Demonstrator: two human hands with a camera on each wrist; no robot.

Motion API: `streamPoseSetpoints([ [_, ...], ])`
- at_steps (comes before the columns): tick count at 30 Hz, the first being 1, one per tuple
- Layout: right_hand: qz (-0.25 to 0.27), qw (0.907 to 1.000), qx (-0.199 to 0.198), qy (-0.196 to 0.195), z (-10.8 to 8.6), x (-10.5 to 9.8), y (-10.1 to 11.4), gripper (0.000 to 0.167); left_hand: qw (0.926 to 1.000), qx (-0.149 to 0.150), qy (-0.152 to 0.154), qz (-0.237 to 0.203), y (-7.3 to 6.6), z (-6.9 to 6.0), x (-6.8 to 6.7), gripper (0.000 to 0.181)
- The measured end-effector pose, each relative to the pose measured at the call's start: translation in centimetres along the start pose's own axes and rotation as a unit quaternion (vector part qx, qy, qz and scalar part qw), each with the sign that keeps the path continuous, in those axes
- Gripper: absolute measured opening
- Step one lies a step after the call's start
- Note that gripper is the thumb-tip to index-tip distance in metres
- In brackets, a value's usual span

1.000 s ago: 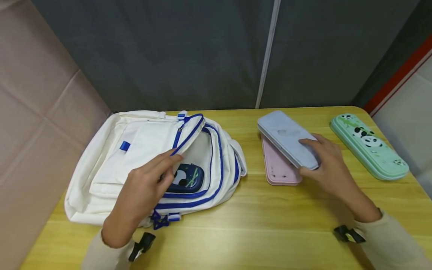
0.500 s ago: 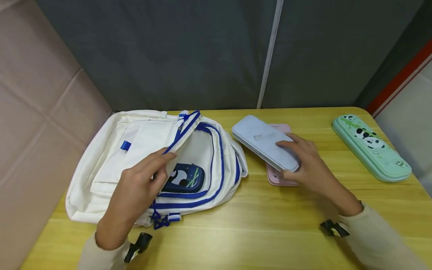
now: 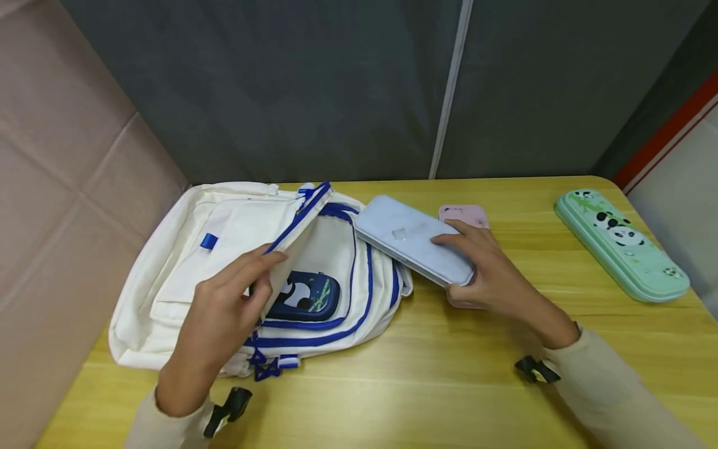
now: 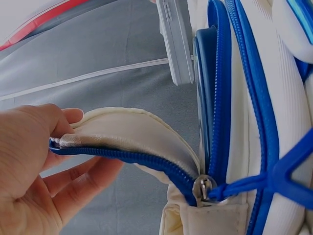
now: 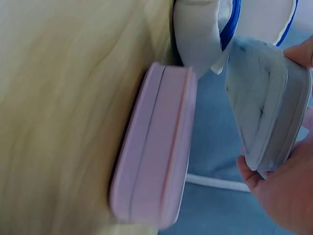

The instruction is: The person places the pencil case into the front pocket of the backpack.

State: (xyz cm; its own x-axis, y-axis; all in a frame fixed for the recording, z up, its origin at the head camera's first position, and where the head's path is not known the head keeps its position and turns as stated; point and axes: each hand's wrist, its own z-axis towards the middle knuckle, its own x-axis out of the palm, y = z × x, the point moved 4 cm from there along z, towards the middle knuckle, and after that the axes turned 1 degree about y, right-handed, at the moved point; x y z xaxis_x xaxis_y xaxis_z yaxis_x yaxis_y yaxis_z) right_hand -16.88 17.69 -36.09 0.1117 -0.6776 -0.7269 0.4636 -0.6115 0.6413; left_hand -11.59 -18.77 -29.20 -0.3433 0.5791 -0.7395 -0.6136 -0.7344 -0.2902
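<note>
A white backpack (image 3: 235,218) with blue zips lies on the table, its front pocket unzipped. My left hand (image 3: 221,312) pinches the edge of the pocket flap (image 4: 122,132) and holds it raised. Inside the pocket lies a dark blue case (image 3: 308,296) with a panda print, partly behind the flap. My right hand (image 3: 493,274) grips the right end of a light blue case (image 3: 415,237), whose left end is over the backpack's right side. In the right wrist view that case (image 5: 259,98) is off the table, beside a pink case (image 5: 156,147) lying on the wood.
A green panda case (image 3: 622,246) lies at the right of the wooden table (image 3: 392,399). A dark grey curtain (image 3: 308,93) hangs behind the table, and a pinkish padded panel (image 3: 73,174) stands at the left. Blue star charms (image 3: 266,368) hang from the backpack's zip.
My right hand has carried the light blue case left, from above the pink case to the backpack's right edge. The left hand has drawn the flap slightly further left.
</note>
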Motion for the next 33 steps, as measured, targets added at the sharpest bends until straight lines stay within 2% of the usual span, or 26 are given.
streamPoseSetpoints([
  [15, 0.012, 0.997, -0.052, 0.056, 2.9, 2.8, 2.0, 0.069, 0.9994, -0.003, -0.035, 0.0, 0.3, -0.1, -0.3, 0.039],
  [19, 0.019, 0.9953, -0.047, 0.083, 3.6, 3.5, 2.5, 0.068, 0.9994, -0.008, -0.033, 0.008, 0.3, -0.1, -0.3, 0.038],
  [27, 0.052, 0.9905, -0.008, 0.127, 5.0, 4.6, 3.1, 0.068, 0.9994, -0.007, -0.035, 0.0, 0.4, -0.1, -0.3, 0.04],
  [33, 0.057, 0.9886, -0.033, 0.135, 6.4, 5.5, 3.4, 0.066, 0.9994, -0.008, -0.034, -0.002, 0.4, -0.1, -0.2, 0.04],
])
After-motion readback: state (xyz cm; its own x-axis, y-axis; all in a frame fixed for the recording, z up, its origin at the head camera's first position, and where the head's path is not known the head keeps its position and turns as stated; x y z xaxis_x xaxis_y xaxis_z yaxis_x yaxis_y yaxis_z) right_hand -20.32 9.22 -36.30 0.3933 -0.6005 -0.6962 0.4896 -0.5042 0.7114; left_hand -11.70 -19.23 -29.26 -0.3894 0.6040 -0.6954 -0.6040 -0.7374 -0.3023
